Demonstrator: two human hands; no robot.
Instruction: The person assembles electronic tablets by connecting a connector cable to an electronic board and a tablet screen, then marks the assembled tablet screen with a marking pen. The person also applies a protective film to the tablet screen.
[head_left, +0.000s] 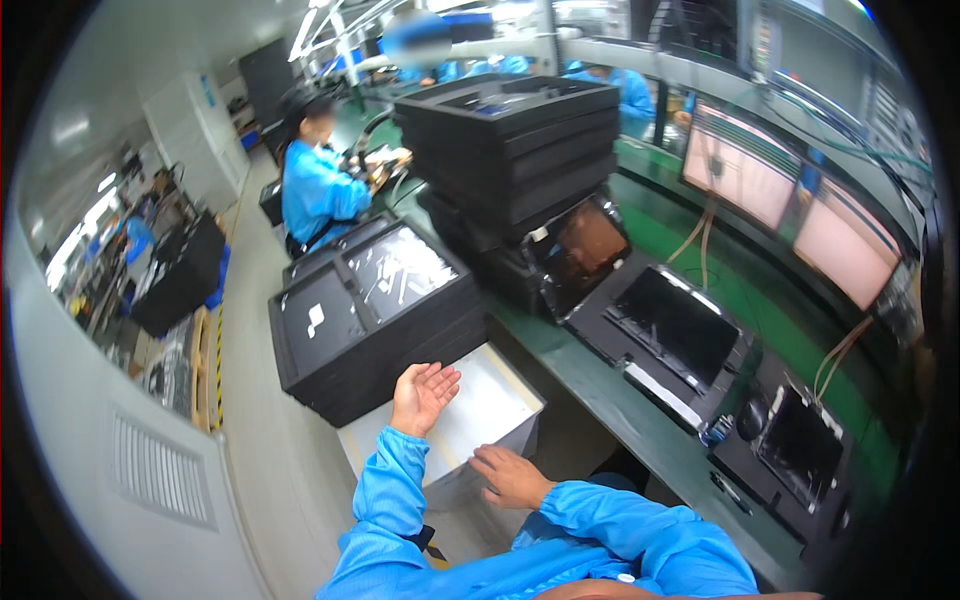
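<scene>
Blue sleeves (pixel 640 525) end in hands (pixel 424 398) over and beside a white box (pixel 500 400).

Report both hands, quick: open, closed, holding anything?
Left hand: open, palm up, empty.
Right hand: open, loosely curled, nothing visibly held.

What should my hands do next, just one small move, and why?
I'd probably bring the left hand to the near side of the black trays: it looks empty, palm up, and they are the nearest stack, while the right hand is by the white box's edge.
</scene>
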